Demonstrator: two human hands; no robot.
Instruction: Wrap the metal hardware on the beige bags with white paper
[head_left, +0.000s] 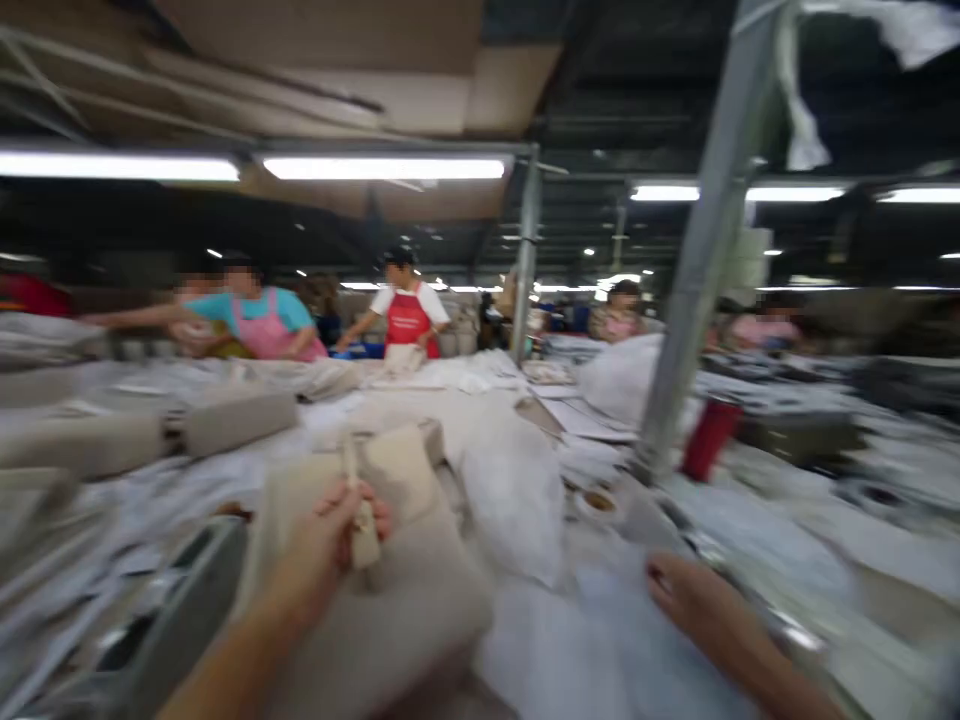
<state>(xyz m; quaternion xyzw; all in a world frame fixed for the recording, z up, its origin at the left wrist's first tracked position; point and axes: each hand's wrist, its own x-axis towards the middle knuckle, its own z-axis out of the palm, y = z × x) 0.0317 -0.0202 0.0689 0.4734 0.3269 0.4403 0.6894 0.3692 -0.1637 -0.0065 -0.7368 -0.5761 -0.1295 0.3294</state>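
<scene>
Grey container: [187, 610] near left, its inside dark and too blurred to read.
Co-worker in a pink apron: [266, 325] far left, one arm stretched out to the left over the piled cloth.
Left hand: [345, 525] near, left of centre, fingers closed around a beige tag.
Beige tag: [365, 540] in the left hand, sticking out past the fingers at the near end, above the beige cloth.
Co-worker in a red apron: [409, 318] far, near the middle, behind the work surface.
Beige cloth: [420, 610] near centre, a bulky folded piece below the left hand.
White sheeting: [514, 490] just right of the beige cloth, bunched up.
Roll: [598, 503] right of the white sheeting, lying near the post's foot.
Right hand: [679, 585] near right, low over pale material; blur hides whether it grips anything.
Metal post: [694, 260] right, leaning in view.
Red object: [711, 440] just right of the post.
</scene>
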